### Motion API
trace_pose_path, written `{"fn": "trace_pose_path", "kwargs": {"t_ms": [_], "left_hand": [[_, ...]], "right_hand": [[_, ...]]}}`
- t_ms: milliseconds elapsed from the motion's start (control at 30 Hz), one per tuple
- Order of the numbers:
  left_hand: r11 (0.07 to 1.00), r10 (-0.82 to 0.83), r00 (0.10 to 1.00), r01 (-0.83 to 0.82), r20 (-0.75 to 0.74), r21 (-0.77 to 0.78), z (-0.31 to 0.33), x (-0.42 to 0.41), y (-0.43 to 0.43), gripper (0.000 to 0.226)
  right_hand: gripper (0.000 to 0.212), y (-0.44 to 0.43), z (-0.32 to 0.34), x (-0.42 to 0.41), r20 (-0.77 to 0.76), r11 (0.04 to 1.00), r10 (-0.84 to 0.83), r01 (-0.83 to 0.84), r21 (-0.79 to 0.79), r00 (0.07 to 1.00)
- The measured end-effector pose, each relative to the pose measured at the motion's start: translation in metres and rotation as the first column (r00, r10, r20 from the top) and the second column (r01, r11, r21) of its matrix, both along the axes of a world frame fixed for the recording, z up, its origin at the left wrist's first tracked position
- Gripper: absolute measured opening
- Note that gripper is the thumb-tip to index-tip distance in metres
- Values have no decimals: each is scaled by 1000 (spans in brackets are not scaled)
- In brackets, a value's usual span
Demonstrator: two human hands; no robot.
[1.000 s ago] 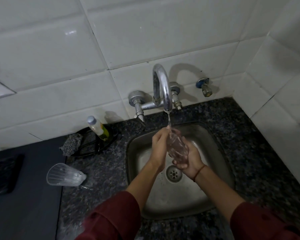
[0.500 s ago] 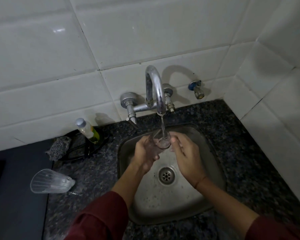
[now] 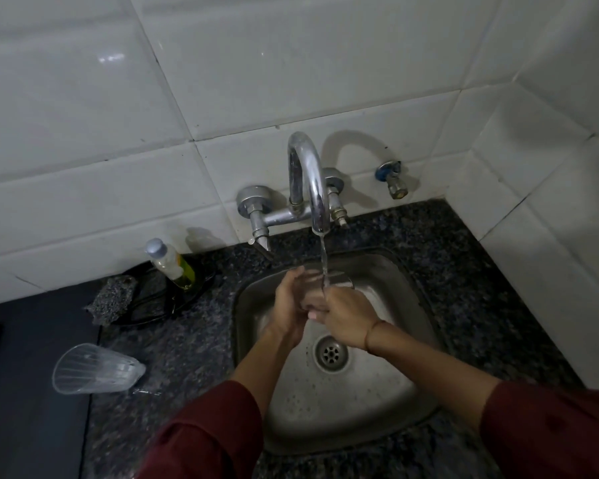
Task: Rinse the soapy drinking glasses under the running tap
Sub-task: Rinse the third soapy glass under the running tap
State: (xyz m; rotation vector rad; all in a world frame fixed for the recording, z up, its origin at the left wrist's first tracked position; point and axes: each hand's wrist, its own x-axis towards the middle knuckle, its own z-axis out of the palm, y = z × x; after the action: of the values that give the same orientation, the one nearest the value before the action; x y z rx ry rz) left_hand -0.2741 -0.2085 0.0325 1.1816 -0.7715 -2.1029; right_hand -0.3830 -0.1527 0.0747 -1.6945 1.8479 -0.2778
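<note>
The dark speckled stone bench (image 3: 194, 344) holds a steel sink (image 3: 388, 406). On it lie a clear ribbed glass (image 3: 96, 369) on its side, a scouring pad (image 3: 113, 299) and a soap bottle (image 3: 172, 264).

Dark red sleeves (image 3: 201, 433) pushed up, thin band (image 3: 372, 335) on right wrist

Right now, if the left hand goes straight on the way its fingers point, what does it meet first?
Probably the water stream just beyond the left hand, then the sink back wall; depth is unclear. It already touches the glass.
</note>
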Motion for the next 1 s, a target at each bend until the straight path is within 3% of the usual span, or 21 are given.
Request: {"fn": "trace_pose_path", "kwargs": {"t_ms": [67,133,267,333,433,467,533,600,667,733,833,933,967,1000], "left_hand": [[999,41,999,-41,5,-32,-4,1,2,30],[999,11,997,-9,79,-35,-7,5,2,35],[980,-188,972,176,138,95,-3,16,-4,51],[988,-128,990,121,66,98,-1,17,-6,45],[999,-22,998,20,56,31,-11,16,-2,43],[999,-43,993,40,106,27,-12,17,0,44],[985,-168,971,158,169,70,-18,23,-1,45],[951,-306,942,297,139,86,-16,27,-2,44],[970,-228,972,221,55,100,-13,26,3,47],[989,-81,996,86,-42,121,-13,22,4,46],[993,-78,994,71,79,94,-22,22,4,43],[958,-249,954,219,164,183,-26,31,3,35],[956,-248,955,214,161,200,-23,30,4,32],[968,-183,976,157,120,197,-18,28,5,31]], "right_hand": [[18,-4,5,4,41,997,-77,76,27,996],[16,-2,11,7,34,1000,12,-13,17,999],[24,8,22,16,-256,962,216,-250,-108,942],[23,4,22,12,-299,962,225,-260,-84,927],[15,-3,21,5,-106,988,141,-147,-52,984],[12,-3,20,5,-68,984,170,-173,-34,983],[14,-1,19,8,-146,945,323,-327,-4,935],[23,2,18,11,-236,917,394,-396,40,888],[27,-2,18,9,-354,903,406,-430,13,842],[25,-5,19,9,-347,926,338,-375,-43,875],[21,-4,16,7,-250,920,364,-388,-55,897],[19,2,16,14,-475,835,458,-547,-59,751],[17,0,13,12,-557,809,474,-587,-30,682],[16,-1,12,11,-574,817,455,-575,-36,681]]}}
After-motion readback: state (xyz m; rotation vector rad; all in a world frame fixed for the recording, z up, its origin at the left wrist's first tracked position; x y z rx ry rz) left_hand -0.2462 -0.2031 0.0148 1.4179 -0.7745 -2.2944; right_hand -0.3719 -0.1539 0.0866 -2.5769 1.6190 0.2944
